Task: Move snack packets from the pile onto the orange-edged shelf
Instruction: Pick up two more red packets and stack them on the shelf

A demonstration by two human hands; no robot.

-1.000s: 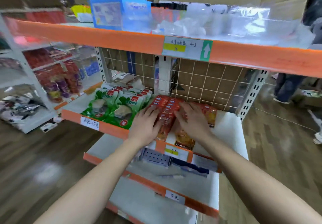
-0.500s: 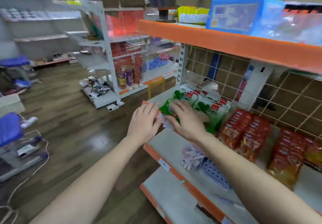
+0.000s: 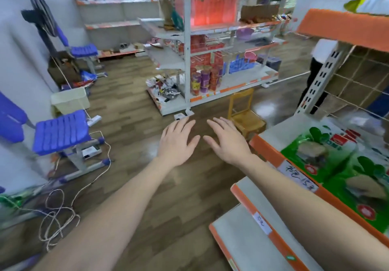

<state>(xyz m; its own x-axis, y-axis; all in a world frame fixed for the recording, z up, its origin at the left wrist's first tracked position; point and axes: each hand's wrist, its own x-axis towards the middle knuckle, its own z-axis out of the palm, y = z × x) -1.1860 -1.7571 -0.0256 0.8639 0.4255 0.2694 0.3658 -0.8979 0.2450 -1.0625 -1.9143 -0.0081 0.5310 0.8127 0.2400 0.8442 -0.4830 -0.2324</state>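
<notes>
The orange-edged shelf [image 3: 271, 154] lies at the right, with green snack packets [image 3: 336, 165] lying flat on it. My left hand [image 3: 177, 141] and my right hand [image 3: 228, 141] hover side by side over the wooden floor, left of the shelf's corner. Both hands have straight, spread fingers and hold nothing. No pile of loose packets is plainly visible; a heap of packets [image 3: 164, 87] sits on the low end of a far rack.
A small wooden chair [image 3: 245, 112] stands just beyond my right hand. Blue stools [image 3: 61, 131] and a tangle of cord [image 3: 56, 211] sit on the floor at left. A white rack [image 3: 210, 45] with red goods stands ahead. A person [image 3: 315, 64] stands behind the shelf upright.
My view has swung left, away from the shelf. Both hands left the red and green packets on the shelf and now hang empty over the floor.
</notes>
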